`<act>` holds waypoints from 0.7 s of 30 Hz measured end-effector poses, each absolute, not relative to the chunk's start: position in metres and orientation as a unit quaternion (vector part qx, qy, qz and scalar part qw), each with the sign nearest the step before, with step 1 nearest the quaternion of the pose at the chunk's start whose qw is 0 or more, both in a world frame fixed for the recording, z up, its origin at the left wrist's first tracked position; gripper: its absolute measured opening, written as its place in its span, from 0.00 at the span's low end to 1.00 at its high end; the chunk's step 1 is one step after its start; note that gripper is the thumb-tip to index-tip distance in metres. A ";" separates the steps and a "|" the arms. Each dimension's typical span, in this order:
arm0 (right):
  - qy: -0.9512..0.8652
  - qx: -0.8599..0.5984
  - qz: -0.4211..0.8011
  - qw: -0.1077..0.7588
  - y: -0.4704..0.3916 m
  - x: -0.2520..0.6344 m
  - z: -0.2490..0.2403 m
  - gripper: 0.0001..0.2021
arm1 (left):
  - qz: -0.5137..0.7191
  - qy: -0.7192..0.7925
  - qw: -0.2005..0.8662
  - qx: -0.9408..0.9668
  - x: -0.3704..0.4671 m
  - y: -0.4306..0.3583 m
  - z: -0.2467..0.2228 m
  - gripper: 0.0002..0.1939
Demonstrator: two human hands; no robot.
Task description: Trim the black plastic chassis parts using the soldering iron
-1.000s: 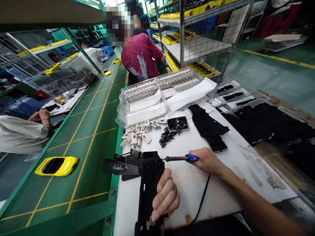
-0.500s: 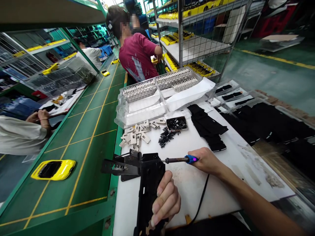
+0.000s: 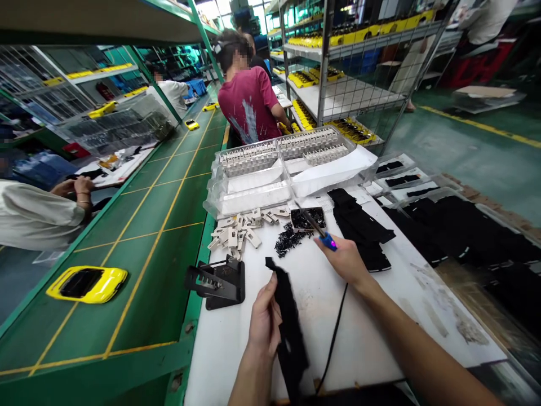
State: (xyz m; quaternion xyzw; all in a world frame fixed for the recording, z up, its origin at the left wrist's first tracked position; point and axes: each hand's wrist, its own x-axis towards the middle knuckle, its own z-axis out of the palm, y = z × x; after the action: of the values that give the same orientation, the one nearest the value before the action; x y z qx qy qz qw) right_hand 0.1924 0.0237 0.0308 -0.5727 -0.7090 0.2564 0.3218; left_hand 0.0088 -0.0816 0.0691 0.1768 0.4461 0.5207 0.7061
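Note:
My left hand [image 3: 265,316] is closed on a long flat black plastic part [image 3: 291,332], tilted on edge above the white tabletop. In my right hand [image 3: 345,260] is a blue-handled soldering iron [image 3: 328,241], its tip pointing up and away to the left, apart from the black part. Its cord runs down to the table's front edge. Left of my left hand stands a black metal stand [image 3: 224,282]. Beyond my hands lie small black pieces [image 3: 289,239], partly heaped in a little box [image 3: 307,219], and a pile of off-white plastic pieces [image 3: 236,234].
Clear trays [image 3: 253,186] with rows of pale pieces stand at the back. Flat black parts [image 3: 359,231] lie at right, with more stacked beyond. A green conveyor [image 3: 143,248] at left carries a yellow toy car [image 3: 88,283]. Co-workers sit nearby.
The black part has turned on edge and moved away from the metal stand. My right hand has lifted the iron's tip off the part and swung it upward.

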 end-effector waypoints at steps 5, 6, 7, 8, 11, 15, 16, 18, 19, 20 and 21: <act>-0.652 -0.693 0.209 0.227 0.080 0.170 0.033 0.14 | 0.485 0.591 0.565 0.311 -0.004 -0.077 0.057 0.19; -0.647 -0.702 0.206 0.215 0.088 0.168 0.031 0.13 | 0.472 0.601 0.550 0.336 -0.006 -0.079 0.052 0.20; -0.644 -0.709 0.205 0.204 0.093 0.167 0.029 0.12 | 0.464 0.613 0.532 0.355 -0.008 -0.082 0.047 0.20; -0.641 -0.714 0.205 0.196 0.097 0.166 0.027 0.12 | 0.459 0.625 0.514 0.368 -0.010 -0.085 0.043 0.21; -0.630 -0.725 0.205 0.189 0.101 0.167 0.019 0.11 | 0.451 0.640 0.489 0.384 -0.012 -0.092 0.033 0.21; -0.611 -0.727 0.218 0.226 0.101 0.171 0.013 0.11 | 0.441 0.648 0.487 0.385 -0.012 -0.093 0.028 0.21; -0.607 -0.722 0.226 0.242 0.102 0.172 0.012 0.12 | 0.436 0.653 0.481 0.389 -0.011 -0.092 0.027 0.21; -0.598 -0.706 0.251 0.283 0.103 0.175 0.012 0.11 | 0.424 0.664 0.464 0.404 -0.011 -0.090 0.026 0.21; -0.593 -0.695 0.267 0.306 0.103 0.176 0.012 0.10 | 0.419 0.670 0.453 0.413 -0.010 -0.088 0.025 0.21; -0.587 -0.682 0.285 0.330 0.103 0.177 0.013 0.10 | 0.413 0.675 0.443 0.421 -0.009 -0.087 0.024 0.21; -0.580 -0.667 0.306 0.355 0.103 0.177 0.015 0.10 | 0.409 0.679 0.436 0.426 -0.009 -0.087 0.024 0.21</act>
State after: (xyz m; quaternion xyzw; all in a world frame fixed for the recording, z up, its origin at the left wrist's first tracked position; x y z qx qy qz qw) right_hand 0.1772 0.1027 0.0146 -0.6667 -0.5798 0.3059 0.3546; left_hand -0.0087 -0.0866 0.0236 0.4256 0.6793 0.4092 0.4358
